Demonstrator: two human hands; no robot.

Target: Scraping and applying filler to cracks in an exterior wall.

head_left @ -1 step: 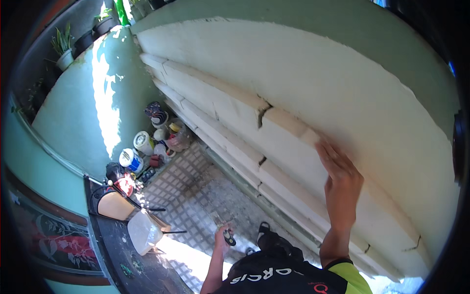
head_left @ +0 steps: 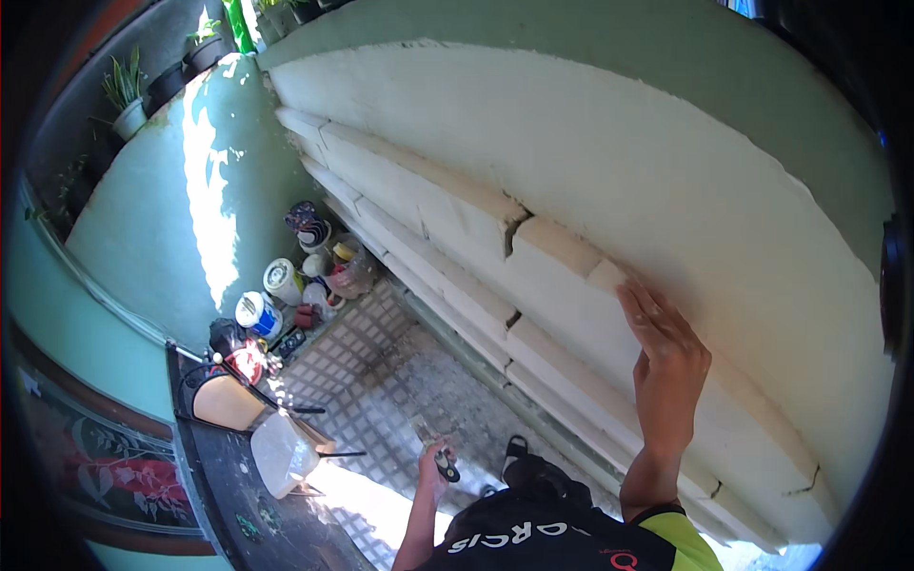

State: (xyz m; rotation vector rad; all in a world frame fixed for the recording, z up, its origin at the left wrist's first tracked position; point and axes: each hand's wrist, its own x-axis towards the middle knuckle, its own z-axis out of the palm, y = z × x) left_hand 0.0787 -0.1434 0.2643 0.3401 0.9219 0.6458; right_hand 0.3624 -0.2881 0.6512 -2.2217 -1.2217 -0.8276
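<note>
White, blue-labelled paint tubs [head_left: 271, 297] by wall foot.

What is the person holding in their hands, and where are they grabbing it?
The left hand holds a small tool, likely a scraper, by its dark handle end. The right hand holds nothing; it lies flat on the pale wall.

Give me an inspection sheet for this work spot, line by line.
Surface: white wall with stepped ledges, cracked at a ledge.
Job's things: putty knife in the left hand.
Clutter: paint buckets and containers in the corner by the wall.
Grippers: right hand flat on the wall; left hand lowered, gripping the knife.
Cables: nothing seen.
Surroundings: tiled floor, green wall, potted plants.
</note>
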